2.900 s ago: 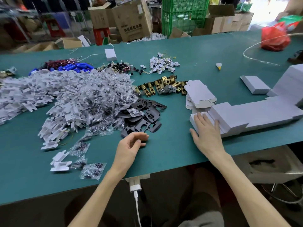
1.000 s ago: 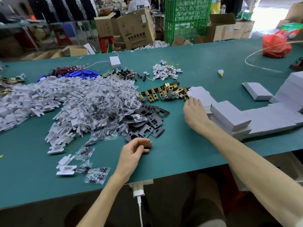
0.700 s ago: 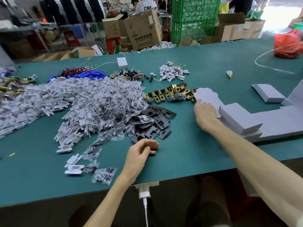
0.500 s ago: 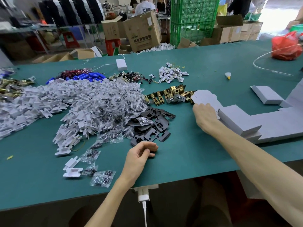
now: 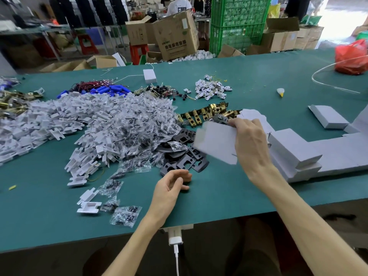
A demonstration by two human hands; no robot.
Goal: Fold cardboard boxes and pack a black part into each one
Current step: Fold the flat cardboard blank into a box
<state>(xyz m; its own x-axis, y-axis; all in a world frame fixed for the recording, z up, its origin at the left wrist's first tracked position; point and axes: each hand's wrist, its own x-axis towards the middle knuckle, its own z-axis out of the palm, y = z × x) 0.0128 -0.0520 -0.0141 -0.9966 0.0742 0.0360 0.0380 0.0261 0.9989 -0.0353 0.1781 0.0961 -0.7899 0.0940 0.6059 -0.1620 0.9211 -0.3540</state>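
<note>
A green table [image 5: 239, 198] is stretching across the whole view, seen from above by the person working at it. A wide heap of white plastic pieces [image 5: 89, 124] is lying far to the left of both hands' fingers. A row of folded white boxes [image 5: 318, 154] is sitting just to the right of the right hand's fingers, running off toward the right edge. The right hand [image 5: 253, 144] is hovering above the table, its fingers and thumb pinching the upper edge of a flat white box blank [image 5: 217, 142], which is blurring and hanging out to the left of those fingers, over the black parts [image 5: 185, 162]. These flat black plates are lying in a loose pile just beyond the left fingertips and below the held blank. The left hand [image 5: 169, 188] is resting on the table near its front edge, fingers loosely curled and gripping nothing that shows. More flat blanks [image 5: 252, 114] are peeking out just beyond the right fingers. Brass latches [image 5: 205, 114] are lying beyond the pile, left of the right fingertips. Small clear bags of screws [image 5: 125, 216] are lying to the left of the left wrist. A small bottle [image 5: 280, 92] is lying well beyond the right fingers.
</note>
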